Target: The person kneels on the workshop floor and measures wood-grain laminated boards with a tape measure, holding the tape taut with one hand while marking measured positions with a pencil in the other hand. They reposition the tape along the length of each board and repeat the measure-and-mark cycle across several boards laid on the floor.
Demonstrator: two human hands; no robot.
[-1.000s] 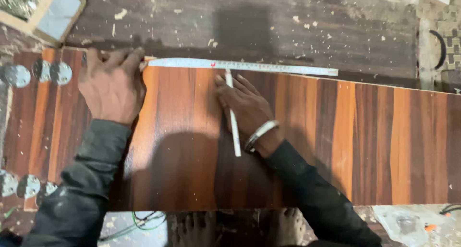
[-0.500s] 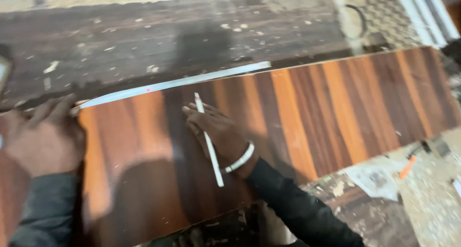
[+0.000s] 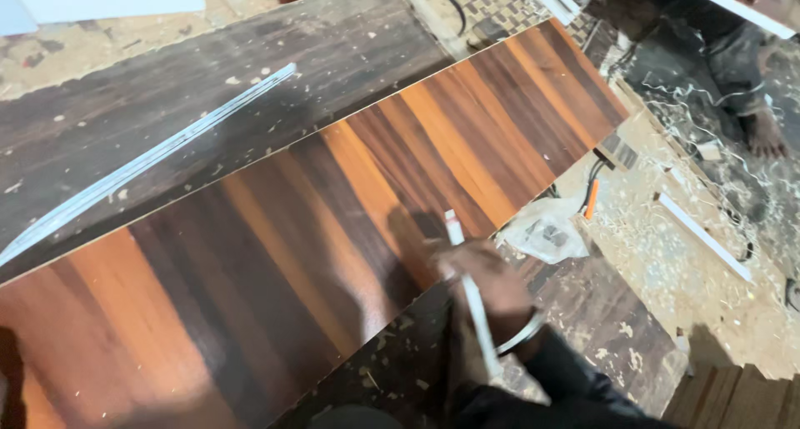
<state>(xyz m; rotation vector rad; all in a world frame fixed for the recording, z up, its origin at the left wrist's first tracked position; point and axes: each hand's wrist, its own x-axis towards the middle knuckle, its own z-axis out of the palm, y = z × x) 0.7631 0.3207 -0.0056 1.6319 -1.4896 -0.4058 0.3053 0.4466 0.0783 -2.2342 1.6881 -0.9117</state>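
Dust-strewn dark wooden counter (image 3: 250, 79) spans the workshop, with pale shavings littering the floor (image 3: 717, 195) at right. At far left our left hand is all but out of frame, so we cannot tell its grip. A long, thin, pale metal rule (image 3: 150, 158) lies flat along the counter, just beyond the far edge of the glossy striped brown-and-orange laminate board (image 3: 275, 254), which rests diagonally. At the board's near edge our right hand (image 3: 492, 291), wearing a metal bangle, has its fingers (image 3: 454, 258) closed round a slim white pencil-like marker (image 3: 475, 300), tip on the board's near edge, seemingly for marking.
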